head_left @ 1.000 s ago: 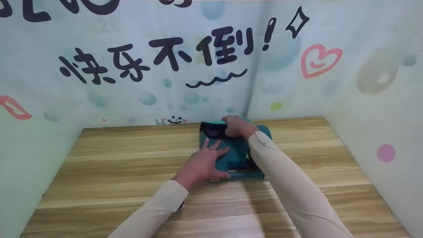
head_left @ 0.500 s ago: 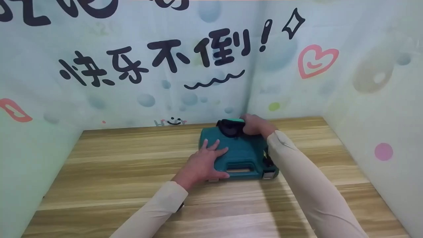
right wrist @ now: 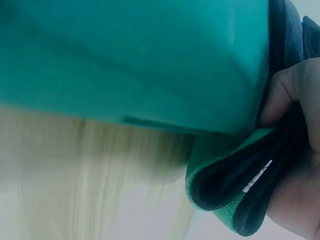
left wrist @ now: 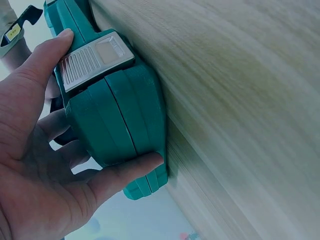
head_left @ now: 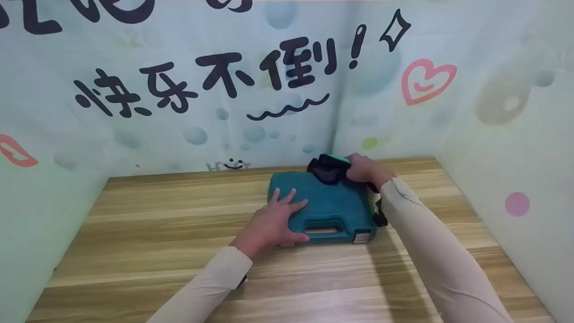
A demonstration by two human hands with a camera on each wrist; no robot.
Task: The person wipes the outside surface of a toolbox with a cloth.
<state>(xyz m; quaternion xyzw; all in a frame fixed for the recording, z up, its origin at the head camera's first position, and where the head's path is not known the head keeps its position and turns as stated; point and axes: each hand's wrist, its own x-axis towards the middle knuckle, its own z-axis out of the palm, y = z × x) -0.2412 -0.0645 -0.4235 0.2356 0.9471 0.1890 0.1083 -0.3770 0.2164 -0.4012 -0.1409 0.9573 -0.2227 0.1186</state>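
Note:
A teal plastic tool case [head_left: 336, 197] lies flat near the back of the table, its handle and metal latches facing the person. Spread over its left side is the left hand [head_left: 271, 220], fingers straight. In the left wrist view, that thumb touches the edge beside a ribbed latch [left wrist: 97, 60], and a finger lies along the side wall. The right hand [head_left: 365, 169] grips a folded cloth [head_left: 329, 169], dark on one face and green on the other, at the case's back right corner. In the right wrist view, the cloth [right wrist: 215, 175] wraps past the case's edge.
A wood-grain table [head_left: 170, 224] lies under the case. A printed curtain [head_left: 179, 148] hangs right behind the table's back edge, and another white wall [head_left: 515, 157] borders the right side. A small dark object [head_left: 242, 281] shows beside the left sleeve.
The right hand has moved the cloth rightward across the back of the case to its right corner, uncovering more of the lid. The left hand has stayed in place on the case.

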